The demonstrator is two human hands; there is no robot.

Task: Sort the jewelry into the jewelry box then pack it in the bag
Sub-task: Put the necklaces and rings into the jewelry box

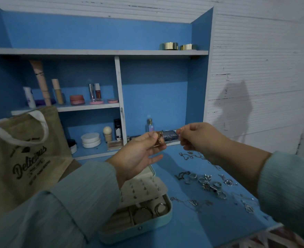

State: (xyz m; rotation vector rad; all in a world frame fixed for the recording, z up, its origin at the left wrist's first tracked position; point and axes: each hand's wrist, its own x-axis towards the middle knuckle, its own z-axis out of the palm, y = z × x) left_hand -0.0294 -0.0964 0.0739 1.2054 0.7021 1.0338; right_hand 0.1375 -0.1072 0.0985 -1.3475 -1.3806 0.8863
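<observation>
In the head view, the person's left hand was raised above the open jewelry box, thumb and forefinger pinched on a small gold piece, the other fingers spread loose beneath it. The right hand was lifted level with it, fingertips closed together near the piece; whether they held a fine chain or clasp, or nothing at all, could not be told.

The box lay open on the blue table, its lid panel studded with earrings and its lower compartments partly filled. The rest of the jewelry, a scatter of silver rings and chains, lay to the right of the box, some of it near the table's front edge. The burlap bag stood at the left.

The chief risk seemed to be a slip: the gold piece was gripped only at the fingertips and, if dropped, might fall into the wrong compartment or bounce off the table. A sleeve sweeping low could also drag the loose chains over the edge or tangle them.
</observation>
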